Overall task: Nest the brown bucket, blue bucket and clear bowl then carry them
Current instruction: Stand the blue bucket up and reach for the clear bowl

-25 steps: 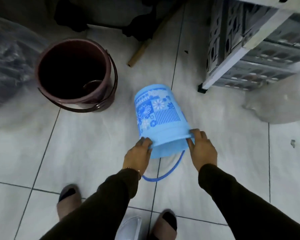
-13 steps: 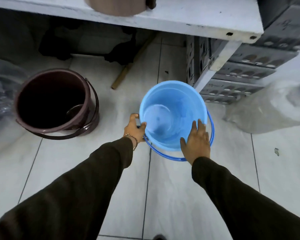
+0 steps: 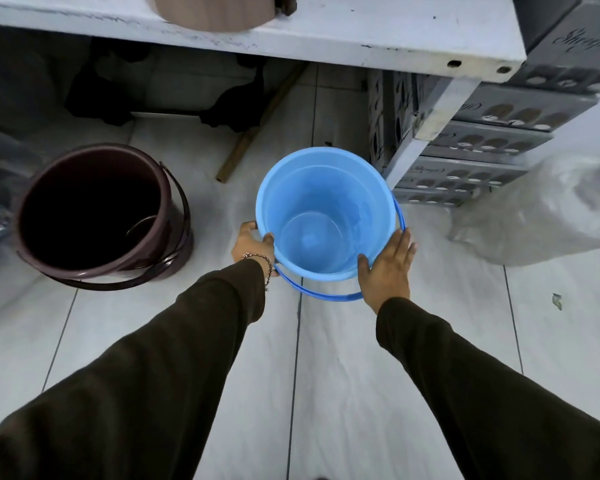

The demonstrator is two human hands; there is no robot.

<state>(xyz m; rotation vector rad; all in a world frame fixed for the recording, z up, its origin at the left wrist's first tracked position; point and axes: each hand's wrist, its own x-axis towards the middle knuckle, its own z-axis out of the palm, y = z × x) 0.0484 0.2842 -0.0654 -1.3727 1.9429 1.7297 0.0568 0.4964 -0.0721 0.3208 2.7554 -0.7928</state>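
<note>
The blue bucket (image 3: 326,188) is upright with its mouth up, over the tiled floor, its blue handle hanging down at the near side. My left hand (image 3: 253,245) grips its left rim, thumb over the edge. My right hand (image 3: 387,268) presses flat against its right wall, fingers spread. The brown bucket (image 3: 167,209) stands upright on the floor to the left, its handle down, with something round and glinting inside. No clear bowl can be made out for certain.
A white table (image 3: 326,32) edge runs across the top, with a brown round object on it. Stacked grey crates (image 3: 475,150) sit behind the table leg. A clear plastic bag (image 3: 541,209) lies at right, a wooden stick (image 3: 257,129) beyond the buckets.
The blue bucket lay tipped on its side a second ago; both hands turned it upright. Since half a second ago it has hardly moved.
</note>
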